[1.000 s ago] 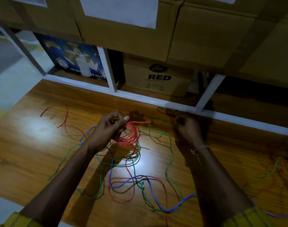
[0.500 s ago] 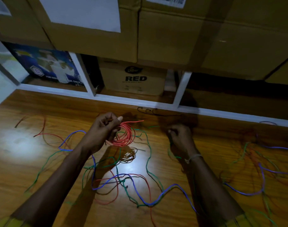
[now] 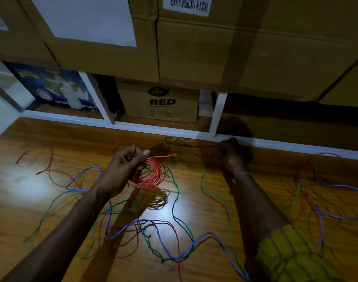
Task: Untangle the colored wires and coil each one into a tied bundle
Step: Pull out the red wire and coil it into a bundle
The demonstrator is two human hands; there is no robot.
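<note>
My left hand [image 3: 125, 167] grips a coil of red wire [image 3: 153, 176] just above the wooden table [image 3: 31, 200], the coil's free end poking out to the right. My right hand [image 3: 231, 153] is at the back of the table by the white frame, fingers curled on the right end of a thin black wire [image 3: 178, 142]; shadow hides the fingertips. Loose blue wire [image 3: 159, 239], green wire [image 3: 202, 180] and dark red wire [image 3: 50, 169] lie tangled on the table under and between my arms.
A second tangle of blue, green and red wires [image 3: 326, 210] lies at the right. A white shelf frame [image 3: 163, 131] borders the table's back, with a cardboard box marked RED [image 3: 159, 104] and a blue box [image 3: 58, 92] behind it. Large cartons [image 3: 194, 47] hang overhead.
My right hand has moved from the middle of the table back to the black wire by the white frame. My left hand still holds the red coil. The camera has swung right.
</note>
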